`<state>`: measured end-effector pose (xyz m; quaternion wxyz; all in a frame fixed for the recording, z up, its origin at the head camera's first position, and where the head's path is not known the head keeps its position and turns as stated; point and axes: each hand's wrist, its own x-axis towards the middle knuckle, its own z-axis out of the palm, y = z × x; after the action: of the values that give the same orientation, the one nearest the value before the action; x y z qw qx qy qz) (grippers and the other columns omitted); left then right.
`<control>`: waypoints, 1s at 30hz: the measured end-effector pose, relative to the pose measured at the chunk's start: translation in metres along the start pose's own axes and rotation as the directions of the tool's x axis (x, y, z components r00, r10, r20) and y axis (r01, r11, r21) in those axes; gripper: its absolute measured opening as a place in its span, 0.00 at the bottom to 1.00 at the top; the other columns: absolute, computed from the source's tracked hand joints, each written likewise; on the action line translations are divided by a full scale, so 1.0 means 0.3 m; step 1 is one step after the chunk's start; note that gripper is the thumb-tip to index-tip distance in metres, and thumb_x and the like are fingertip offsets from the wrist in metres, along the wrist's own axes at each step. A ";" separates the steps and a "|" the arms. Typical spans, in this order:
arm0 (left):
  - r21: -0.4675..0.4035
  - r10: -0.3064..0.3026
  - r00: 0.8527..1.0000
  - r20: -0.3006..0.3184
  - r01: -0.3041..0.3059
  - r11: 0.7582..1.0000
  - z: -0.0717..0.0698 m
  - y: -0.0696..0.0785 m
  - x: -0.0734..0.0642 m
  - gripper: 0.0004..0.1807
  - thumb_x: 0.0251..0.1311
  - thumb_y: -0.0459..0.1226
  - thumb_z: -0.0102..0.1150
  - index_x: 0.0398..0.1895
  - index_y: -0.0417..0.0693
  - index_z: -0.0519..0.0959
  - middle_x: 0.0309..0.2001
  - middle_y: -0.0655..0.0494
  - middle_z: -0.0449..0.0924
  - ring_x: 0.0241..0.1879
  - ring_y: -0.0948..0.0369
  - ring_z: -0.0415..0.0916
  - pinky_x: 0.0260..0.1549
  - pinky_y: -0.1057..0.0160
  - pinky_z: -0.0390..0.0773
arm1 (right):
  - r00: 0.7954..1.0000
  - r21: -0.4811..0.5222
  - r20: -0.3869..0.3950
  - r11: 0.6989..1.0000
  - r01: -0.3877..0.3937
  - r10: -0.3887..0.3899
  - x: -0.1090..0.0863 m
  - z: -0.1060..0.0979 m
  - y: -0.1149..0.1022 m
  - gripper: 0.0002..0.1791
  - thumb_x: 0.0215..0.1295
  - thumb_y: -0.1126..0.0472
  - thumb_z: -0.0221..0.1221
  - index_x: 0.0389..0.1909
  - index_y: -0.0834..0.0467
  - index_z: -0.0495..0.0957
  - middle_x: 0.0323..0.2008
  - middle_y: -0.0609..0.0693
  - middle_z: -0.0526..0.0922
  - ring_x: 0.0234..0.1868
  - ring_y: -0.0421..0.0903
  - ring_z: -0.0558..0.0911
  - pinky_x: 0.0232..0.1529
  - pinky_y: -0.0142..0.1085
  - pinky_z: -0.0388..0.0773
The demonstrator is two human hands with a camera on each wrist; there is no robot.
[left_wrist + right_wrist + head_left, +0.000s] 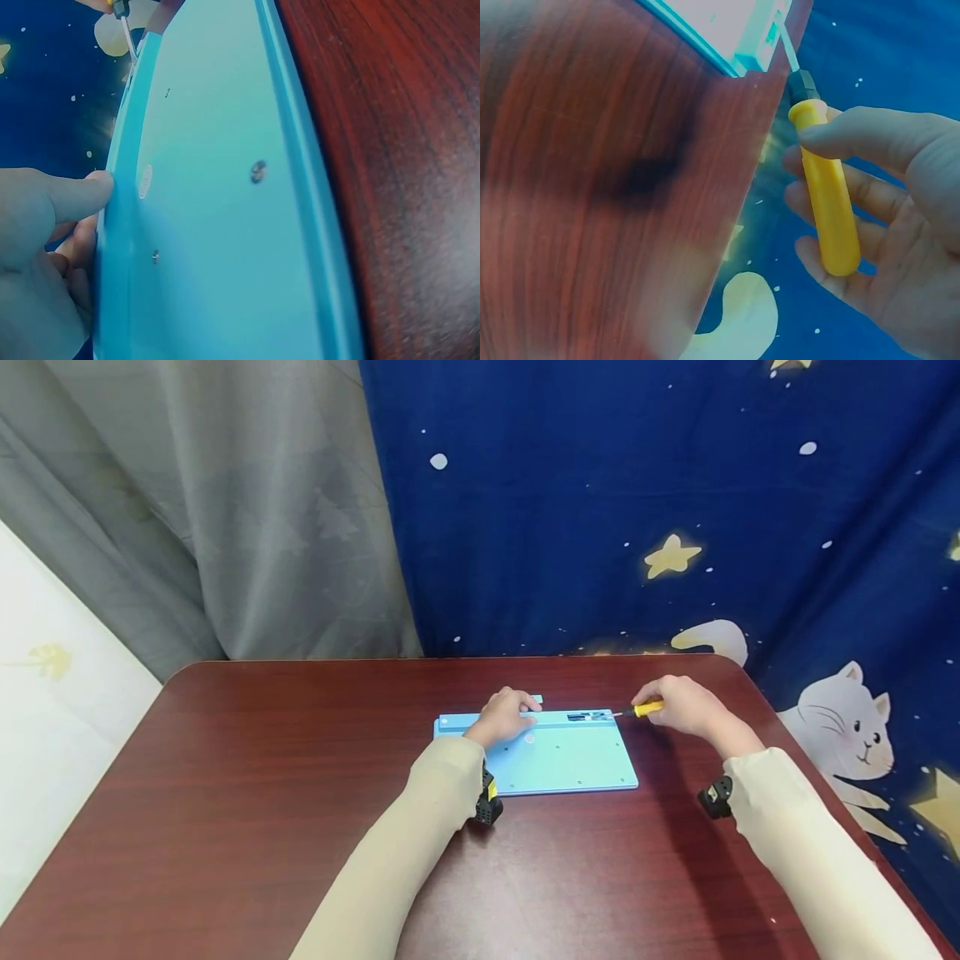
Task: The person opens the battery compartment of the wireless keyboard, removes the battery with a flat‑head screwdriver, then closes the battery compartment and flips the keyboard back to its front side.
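Observation:
A light-blue keyboard (573,758) lies face down on the table, its raised ridge along the far side. My left hand (502,717) grips that ridge, the thumb (82,193) on top and the other fingers curled behind it. Toward the ridge's right end is an open battery compartment (579,717) with dark battery shapes inside. My right hand (684,703) holds a screwdriver by its yellow handle (829,202), between thumb and fingers. Its thin metal shaft (787,49) reaches the compartment's right end; the exact contact of the tip cannot be made out.
Just behind the keyboard, by my left fingers, is a small light-blue piece (537,698). The dark red wooden table (247,793) extends widely to the left and front. Beyond its far edge hang a grey curtain (285,527) and a blue star-patterned curtain (540,527).

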<state>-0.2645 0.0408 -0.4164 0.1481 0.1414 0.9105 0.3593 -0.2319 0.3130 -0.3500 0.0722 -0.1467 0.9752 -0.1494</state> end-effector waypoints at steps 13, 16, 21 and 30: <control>0.142 0.091 0.994 0.069 -0.100 0.985 -0.029 0.047 0.028 0.11 0.58 0.32 0.58 0.45 0.44 0.81 0.48 0.54 0.76 0.47 0.60 0.70 0.49 0.65 0.70 | 0.998 -0.017 -0.012 0.998 -0.067 0.066 -0.056 0.052 0.014 0.13 0.51 0.68 0.64 0.40 0.59 0.82 0.32 0.50 0.82 0.31 0.46 0.77 0.33 0.47 0.72; 0.184 0.105 0.991 0.083 -0.119 0.976 -0.031 0.063 0.032 0.11 0.58 0.33 0.59 0.45 0.44 0.81 0.47 0.54 0.77 0.47 0.61 0.70 0.49 0.65 0.70 | 0.997 -0.006 -0.023 0.997 -0.072 0.071 -0.065 0.062 0.015 0.14 0.50 0.68 0.64 0.40 0.59 0.82 0.31 0.49 0.82 0.31 0.46 0.77 0.33 0.46 0.72; 0.204 0.129 0.985 0.113 -0.151 0.967 -0.021 0.093 0.039 0.12 0.58 0.34 0.59 0.46 0.46 0.80 0.46 0.54 0.75 0.46 0.61 0.69 0.46 0.66 0.71 | 0.997 0.018 -0.034 0.997 -0.070 0.070 -0.078 0.070 0.007 0.13 0.50 0.68 0.64 0.40 0.61 0.81 0.31 0.51 0.82 0.31 0.47 0.78 0.33 0.47 0.73; 0.274 0.208 0.966 0.157 -0.245 0.930 0.025 0.139 0.047 0.15 0.60 0.34 0.57 0.50 0.49 0.77 0.45 0.55 0.72 0.44 0.62 0.67 0.44 0.66 0.70 | 0.996 0.080 -0.058 0.995 -0.060 0.065 -0.089 0.088 0.006 0.14 0.49 0.70 0.64 0.40 0.68 0.79 0.29 0.54 0.81 0.29 0.48 0.77 0.33 0.44 0.76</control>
<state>-0.2684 0.0800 -0.3949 0.1400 0.2879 0.9199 0.2267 -0.2021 0.3158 -0.3729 0.0530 -0.1085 0.9744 -0.1894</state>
